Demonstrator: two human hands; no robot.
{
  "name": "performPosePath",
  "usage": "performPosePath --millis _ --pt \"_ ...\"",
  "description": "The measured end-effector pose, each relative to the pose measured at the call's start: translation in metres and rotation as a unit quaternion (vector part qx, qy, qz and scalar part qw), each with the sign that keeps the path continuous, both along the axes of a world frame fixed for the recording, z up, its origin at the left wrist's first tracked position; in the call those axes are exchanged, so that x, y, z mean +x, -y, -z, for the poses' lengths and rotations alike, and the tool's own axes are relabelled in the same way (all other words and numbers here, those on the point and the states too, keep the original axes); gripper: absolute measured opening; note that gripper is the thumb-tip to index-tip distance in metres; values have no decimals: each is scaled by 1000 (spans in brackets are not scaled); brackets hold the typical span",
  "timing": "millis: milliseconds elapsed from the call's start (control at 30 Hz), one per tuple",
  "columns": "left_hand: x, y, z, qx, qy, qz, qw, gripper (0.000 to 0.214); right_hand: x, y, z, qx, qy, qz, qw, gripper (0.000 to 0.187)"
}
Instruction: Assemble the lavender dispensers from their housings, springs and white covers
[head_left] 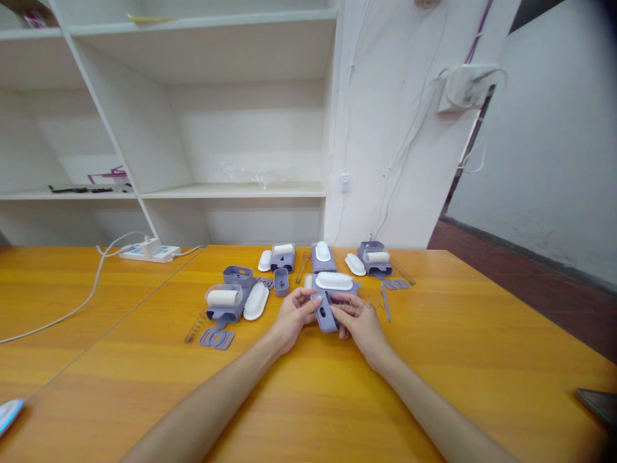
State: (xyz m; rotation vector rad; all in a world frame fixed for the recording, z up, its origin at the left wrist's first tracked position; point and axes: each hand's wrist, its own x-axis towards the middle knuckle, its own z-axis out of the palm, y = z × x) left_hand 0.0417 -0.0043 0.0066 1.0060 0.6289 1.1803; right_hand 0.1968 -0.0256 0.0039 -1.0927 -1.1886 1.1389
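Observation:
Both hands meet over the middle of the orange table [308, 386]. My left hand [294, 315] and my right hand [357, 318] close their fingers from either side on a small purple plastic housing [326, 313]. Directly behind it lies a purple part with a white oval cap [333, 281]. To the left sit a purple holder with a white roller [222, 301], a white oval cap [255, 301], a metal spring [194, 327] and a flat purple clip [216, 337].
More purple and white parts line the far edge of the table: one assembly [282, 256], another [322, 256], a third [375, 258]. A white power strip [149, 252] with its cable lies at the back left. White shelving stands behind. A dark object [600, 404] lies at the right edge.

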Motion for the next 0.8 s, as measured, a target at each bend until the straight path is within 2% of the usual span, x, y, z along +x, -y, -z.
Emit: performPosePath --millis 100,200,333,600,800 --pt "2 0 1 9 -8 -1 1000 34 3 0 -4 9 -40 20 999 57" --pt "3 0 3 24 -18 4 1000 36 8 -1 -7 13 -47 18 999 58" --pt "1 -1 4 29 -20 13 999 38 12 -2 -9 1 -30 -11 1000 41" --pt "-3 -3 5 25 -31 28 999 35 12 -3 -13 28 108 -18 994 18" --pt "-4 -2 6 6 -25 39 999 34 11 -2 -12 50 188 33 980 11"
